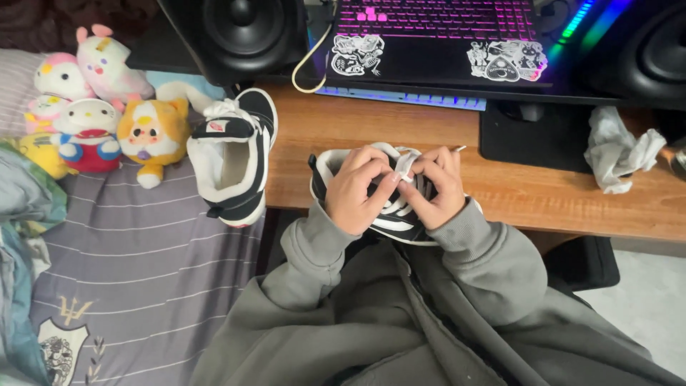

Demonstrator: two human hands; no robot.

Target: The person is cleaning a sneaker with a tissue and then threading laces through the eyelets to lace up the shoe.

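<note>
A black sneaker with white stripes [400, 223] rests at the front edge of the wooden desk [514, 193], held between both my hands. My left hand [357, 189] grips its left side, fingers curled over the tongue and laces. My right hand [439, 187] grips the right side and pinches a white lace [406, 166] at the top. Both grey sleeves cover my wrists. A second matching black and white sneaker [232, 157] lies on its side at the desk's left end, opening toward me, with its white laces bunched at the top.
Several plush toys [93, 121] sit on a striped grey bedspread [136, 271] at left. A laptop with a pink-lit keyboard [436, 36] stands between two black speakers [243, 28]. A crumpled white cloth [618, 150] lies at the desk's right.
</note>
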